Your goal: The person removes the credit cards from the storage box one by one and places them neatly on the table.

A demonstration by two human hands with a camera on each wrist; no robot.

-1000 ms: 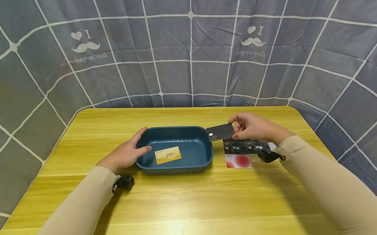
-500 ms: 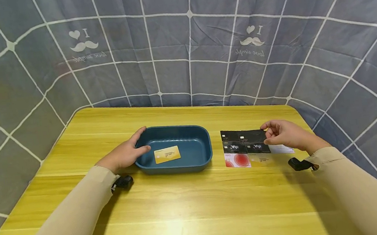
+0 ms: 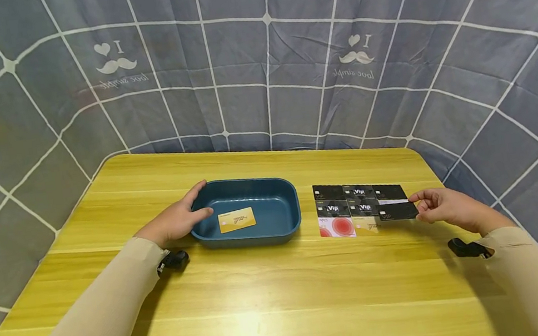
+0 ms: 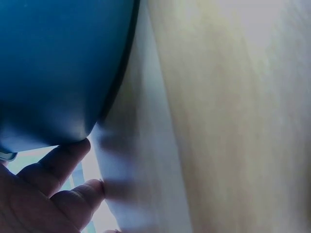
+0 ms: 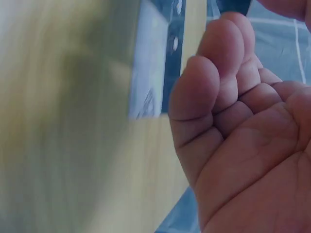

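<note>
Card-laying is the step: our right hand (image 3: 447, 207) pinches a black card (image 3: 397, 211) at the grid of cards (image 3: 354, 208) near the counter's (image 3: 265, 303) right edge, while our left hand (image 3: 175, 223), fingers relaxed, rests against the blue tray (image 3: 283, 228). Next we judge a flat, square release is needed

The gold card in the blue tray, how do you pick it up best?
The gold card lies flat on the tray floor, walls all round. Probably come from straight above, slide it to a wall, then pinch its long edges.
</note>
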